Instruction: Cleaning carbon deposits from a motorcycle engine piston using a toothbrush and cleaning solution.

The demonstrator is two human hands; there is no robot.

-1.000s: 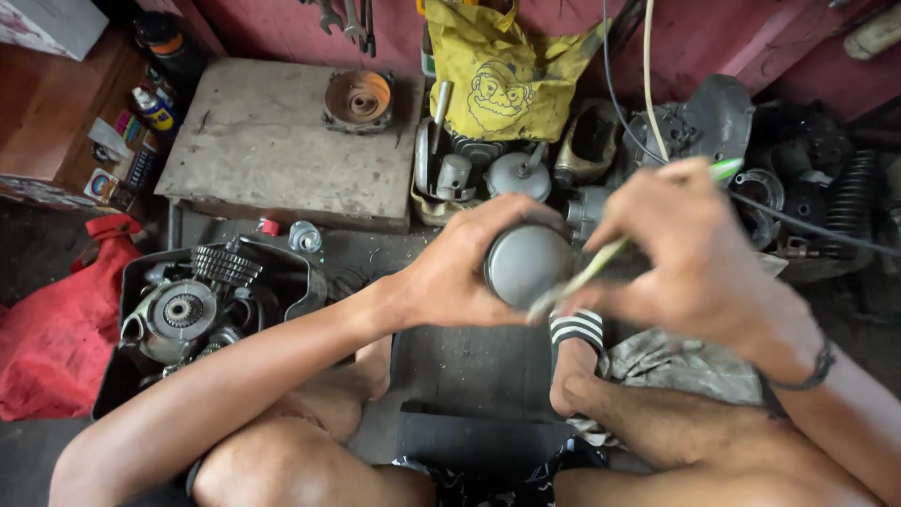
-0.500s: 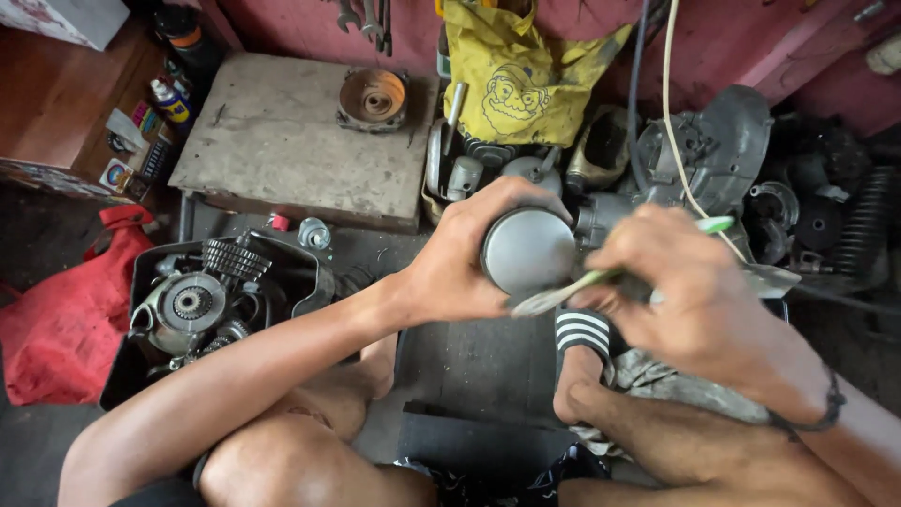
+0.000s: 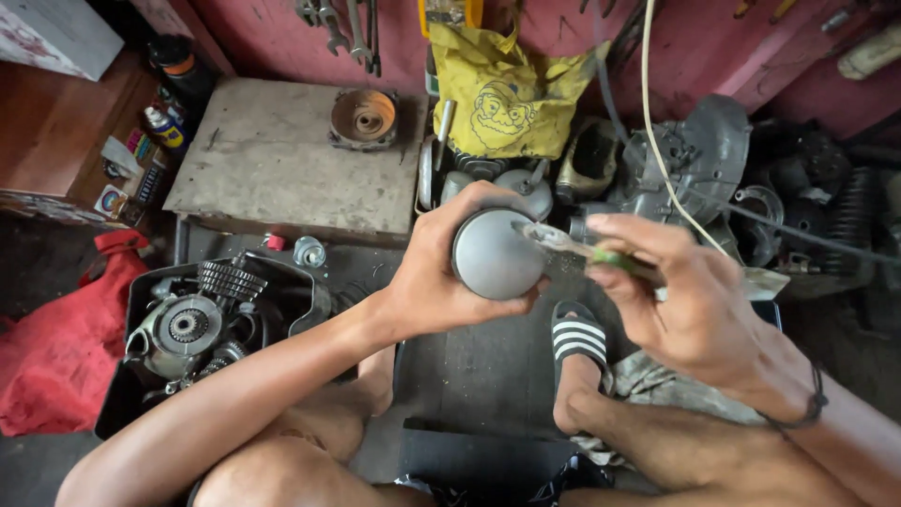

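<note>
While my left hand (image 3: 432, 282) grips the grey piston (image 3: 496, 253), my right hand (image 3: 690, 300) pinches a green-handled brush (image 3: 587, 252) against its crown, so I judge scrubbing continues.

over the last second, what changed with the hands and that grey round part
The right hand slid its green-handled tool across the face of the grey round part: a second ago the tip sat at the part's lower edge, now it rests near the upper right. The left hand still grips the part from the left side. Nothing was picked up or let go. The engine parts in the black tray stayed put.
</note>
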